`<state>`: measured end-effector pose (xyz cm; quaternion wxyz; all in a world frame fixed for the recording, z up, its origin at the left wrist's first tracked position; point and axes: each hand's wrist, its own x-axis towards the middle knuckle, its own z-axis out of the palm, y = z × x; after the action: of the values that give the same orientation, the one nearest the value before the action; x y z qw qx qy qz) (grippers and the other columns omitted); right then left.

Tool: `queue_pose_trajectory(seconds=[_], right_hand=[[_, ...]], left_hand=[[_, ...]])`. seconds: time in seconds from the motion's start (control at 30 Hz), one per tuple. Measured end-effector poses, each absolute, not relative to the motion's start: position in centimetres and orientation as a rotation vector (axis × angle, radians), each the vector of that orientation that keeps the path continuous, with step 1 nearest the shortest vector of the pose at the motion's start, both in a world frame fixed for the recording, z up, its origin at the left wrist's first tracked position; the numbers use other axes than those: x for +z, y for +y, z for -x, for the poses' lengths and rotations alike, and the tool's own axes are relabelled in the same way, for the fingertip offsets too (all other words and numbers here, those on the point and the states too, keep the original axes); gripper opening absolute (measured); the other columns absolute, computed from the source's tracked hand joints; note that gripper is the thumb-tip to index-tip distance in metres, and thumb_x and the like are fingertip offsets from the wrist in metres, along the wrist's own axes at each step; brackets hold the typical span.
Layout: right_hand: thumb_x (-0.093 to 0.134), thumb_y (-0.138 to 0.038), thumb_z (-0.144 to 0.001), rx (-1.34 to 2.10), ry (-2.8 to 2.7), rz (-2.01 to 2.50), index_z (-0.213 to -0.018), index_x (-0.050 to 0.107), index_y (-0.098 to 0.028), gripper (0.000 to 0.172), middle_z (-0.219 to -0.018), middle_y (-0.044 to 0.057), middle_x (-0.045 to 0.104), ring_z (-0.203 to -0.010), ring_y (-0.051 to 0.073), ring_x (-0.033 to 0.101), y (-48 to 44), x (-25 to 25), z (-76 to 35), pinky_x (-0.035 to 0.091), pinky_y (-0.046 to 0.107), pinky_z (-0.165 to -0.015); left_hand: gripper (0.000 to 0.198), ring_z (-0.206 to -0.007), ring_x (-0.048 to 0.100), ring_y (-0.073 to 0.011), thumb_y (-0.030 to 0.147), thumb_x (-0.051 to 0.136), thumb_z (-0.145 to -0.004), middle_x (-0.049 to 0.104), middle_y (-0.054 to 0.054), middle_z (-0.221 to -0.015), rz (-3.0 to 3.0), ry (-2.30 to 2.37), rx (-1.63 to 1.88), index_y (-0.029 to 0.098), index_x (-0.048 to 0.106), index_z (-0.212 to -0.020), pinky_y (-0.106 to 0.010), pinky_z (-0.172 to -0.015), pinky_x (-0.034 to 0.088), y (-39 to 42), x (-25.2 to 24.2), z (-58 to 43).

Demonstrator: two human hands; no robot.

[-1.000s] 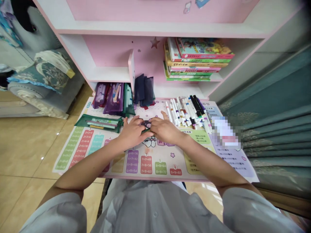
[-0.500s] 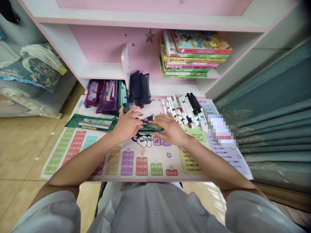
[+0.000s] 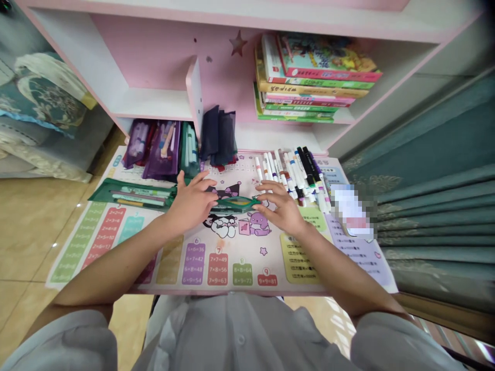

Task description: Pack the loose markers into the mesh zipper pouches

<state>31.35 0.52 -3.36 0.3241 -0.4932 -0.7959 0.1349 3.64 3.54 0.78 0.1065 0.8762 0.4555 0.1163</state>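
A green mesh pencil pouch (image 3: 232,204) lies on the printed desk mat (image 3: 216,257) between my two hands. My left hand (image 3: 189,203) rests on its left end, fingers spread and pressing down. At the pouch's right end my right hand (image 3: 280,208) pinches the edge with thumb and fingers. Something yellowish shows through the mesh. A row of marker pens (image 3: 292,172) lies just beyond my right hand.
A second green pouch with pens (image 3: 133,193) lies at the left. Purple and green pouches (image 3: 162,149) and dark blue ones (image 3: 219,135) lean against the pink shelf unit. Stacked books (image 3: 305,82) fill the right shelf. Teal curtain (image 3: 444,196) hangs at right.
My hands have drawn apart along the green pouch, the right one sliding right toward the markers. The view has shifted closer and slightly upward.
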Motion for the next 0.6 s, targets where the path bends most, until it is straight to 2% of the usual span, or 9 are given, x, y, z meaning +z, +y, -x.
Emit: queue_pose_trajectory(seconds=[0.1, 0.2, 0.4, 0.53, 0.6], right_hand=[[0.067, -0.036, -0.089, 0.348, -2.071, 1.26, -0.082, 0.072, -0.024, 0.014, -0.117, 0.008, 0.07, -0.131, 0.029, 0.054, 0.5, -3.6, -31.5, 0.045, 0.054, -0.109], [0.067, -0.035, -0.088, 0.335, -2.06, 1.281, -0.08, 0.072, -0.026, 0.014, -0.118, 0.007, 0.069, -0.134, 0.029, 0.05, 0.4, -3.6, -31.4, 0.043, 0.055, -0.111], [0.064, -0.036, -0.09, 0.284, -2.045, 1.23, -0.079, 0.073, -0.025, 0.019, -0.119, 0.007, 0.067, -0.135, 0.028, 0.049, 0.2, -3.6, -31.4, 0.043, 0.051, -0.113], [0.062, -0.034, -0.091, 0.287, -2.042, 1.263, -0.079, 0.074, -0.025, 0.019, -0.119, 0.006, 0.067, -0.135, 0.028, 0.049, 0.2, -3.6, -31.4, 0.042, 0.051, -0.113], [0.062, -0.033, -0.091, 0.291, -2.046, 1.287, -0.077, 0.073, -0.026, 0.02, -0.119, 0.006, 0.067, -0.135, 0.027, 0.049, 0.1, -3.5, -31.3, 0.042, 0.051, -0.114]], left_hand=[[0.014, -0.142, 0.04, -0.0368, 0.023, 0.063, -0.09, 0.064, -0.008, -0.134, -2.572, 1.392, 0.359, 0.026, 0.077, -0.093, -0.076, -0.115, 0.009, 3.0, 1.0, -4.8], [0.018, -0.143, 0.039, -0.0365, 0.03, 0.059, -0.095, 0.062, -0.008, -0.137, -2.555, 1.381, 0.446, 0.026, 0.076, -0.098, -0.075, -0.116, 0.011, 2.7, 1.3, -7.2], [0.035, -0.144, 0.038, -0.0391, 0.036, 0.052, -0.1, 0.063, -0.011, -0.133, -2.468, 1.31, 0.296, 0.019, 0.073, -0.078, -0.08, -0.114, 0.008, 3.9, 1.9, -11.7], [0.031, -0.143, 0.038, -0.0402, 0.042, 0.065, -0.092, 0.064, -0.008, -0.131, -2.388, 1.243, 0.221, 0.019, 0.07, -0.071, -0.08, -0.114, 0.007, 4.7, 2.0, -12.8], [0.025, -0.142, 0.04, -0.0394, 0.039, 0.072, -0.087, 0.065, -0.007, -0.13, -2.329, 1.208, 0.227, 0.02, 0.069, -0.07, -0.08, -0.113, 0.008, 4.9, 2.1, -13.0]])
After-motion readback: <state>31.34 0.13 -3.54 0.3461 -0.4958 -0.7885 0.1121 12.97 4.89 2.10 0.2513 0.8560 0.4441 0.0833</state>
